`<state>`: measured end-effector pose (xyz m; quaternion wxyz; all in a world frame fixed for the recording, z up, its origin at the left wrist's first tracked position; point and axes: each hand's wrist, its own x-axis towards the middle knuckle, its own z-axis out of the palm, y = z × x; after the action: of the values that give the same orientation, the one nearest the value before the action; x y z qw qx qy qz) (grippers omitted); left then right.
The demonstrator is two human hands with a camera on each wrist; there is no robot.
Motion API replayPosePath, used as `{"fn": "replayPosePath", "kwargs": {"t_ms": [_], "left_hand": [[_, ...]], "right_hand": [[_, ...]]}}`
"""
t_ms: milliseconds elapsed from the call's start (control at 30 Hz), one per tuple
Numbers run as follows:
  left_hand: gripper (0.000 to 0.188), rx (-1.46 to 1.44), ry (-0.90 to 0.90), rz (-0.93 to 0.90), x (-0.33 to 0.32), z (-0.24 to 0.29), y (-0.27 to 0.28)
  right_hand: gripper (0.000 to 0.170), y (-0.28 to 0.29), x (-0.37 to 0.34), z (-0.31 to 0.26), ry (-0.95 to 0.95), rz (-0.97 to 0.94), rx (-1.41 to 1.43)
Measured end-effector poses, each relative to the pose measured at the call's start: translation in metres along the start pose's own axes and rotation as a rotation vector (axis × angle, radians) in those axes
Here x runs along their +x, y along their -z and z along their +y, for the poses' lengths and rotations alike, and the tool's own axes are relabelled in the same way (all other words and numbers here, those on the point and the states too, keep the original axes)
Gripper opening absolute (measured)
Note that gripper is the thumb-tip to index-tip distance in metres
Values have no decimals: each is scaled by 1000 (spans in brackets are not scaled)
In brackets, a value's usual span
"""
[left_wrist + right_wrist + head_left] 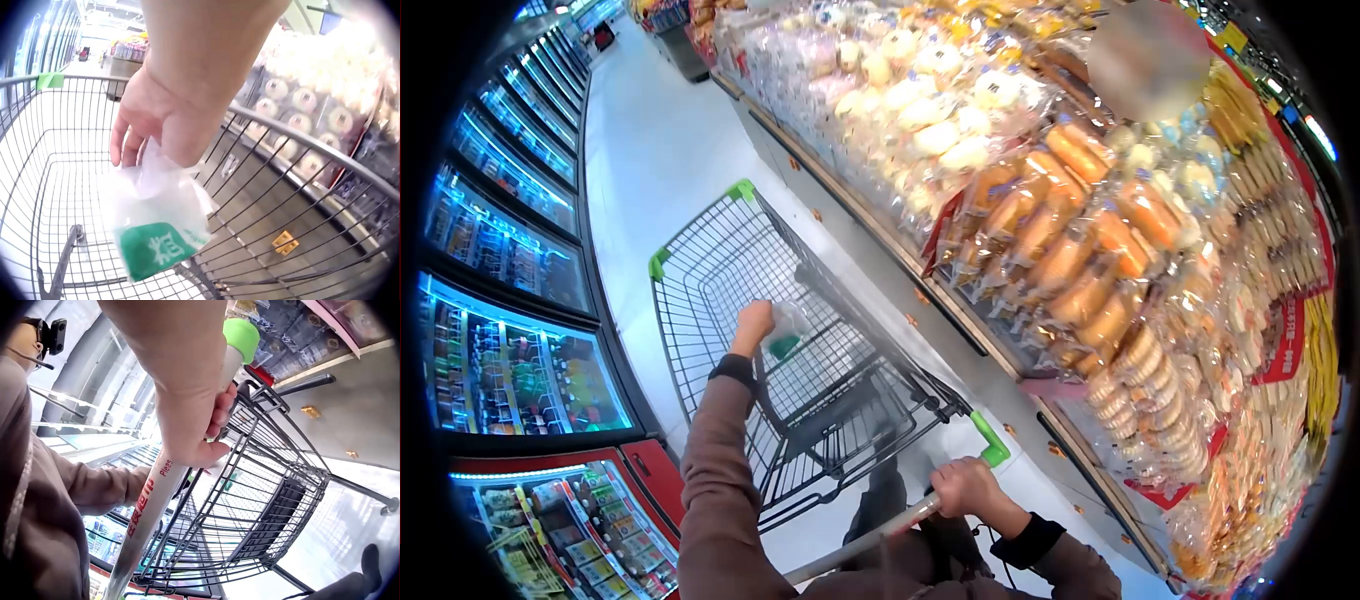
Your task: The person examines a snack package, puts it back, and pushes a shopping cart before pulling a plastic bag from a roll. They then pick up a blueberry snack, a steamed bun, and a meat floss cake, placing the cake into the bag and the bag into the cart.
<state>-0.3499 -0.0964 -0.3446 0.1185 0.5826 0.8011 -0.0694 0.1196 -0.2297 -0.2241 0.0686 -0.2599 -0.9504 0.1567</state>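
Observation:
My left hand (755,326) reaches over the wire shopping cart (700,235) and pinches the top of a clear plastic bag (796,322). In the left wrist view the bag (156,206) hangs below the left hand (169,119), with a green label and white characters on its lower part. My right hand (970,492) grips the cart's handle bar (865,543) near its green end cap. The right wrist view shows the right hand (190,422) with its fingers curled round the bar (147,506), which bears red lettering.
A long display of packaged breads (1060,240) runs along the right side of the cart. Glass-door coolers (520,370) line the left. The pale floor aisle (635,120) stretches ahead, with another display (675,45) at its far end.

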Motion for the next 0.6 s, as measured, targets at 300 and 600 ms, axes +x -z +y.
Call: {"fn": "replayPosePath", "kwargs": {"t_ms": [300,600], "left_hand": [[22,-794,-146,459,-144,55,167],[19,-1171,-296,417,-345,203,206]], "right_hand": [[21,38,-22,-4,-5,-165,-42],[23,44,-70,36,-27,-266,-130]]}}
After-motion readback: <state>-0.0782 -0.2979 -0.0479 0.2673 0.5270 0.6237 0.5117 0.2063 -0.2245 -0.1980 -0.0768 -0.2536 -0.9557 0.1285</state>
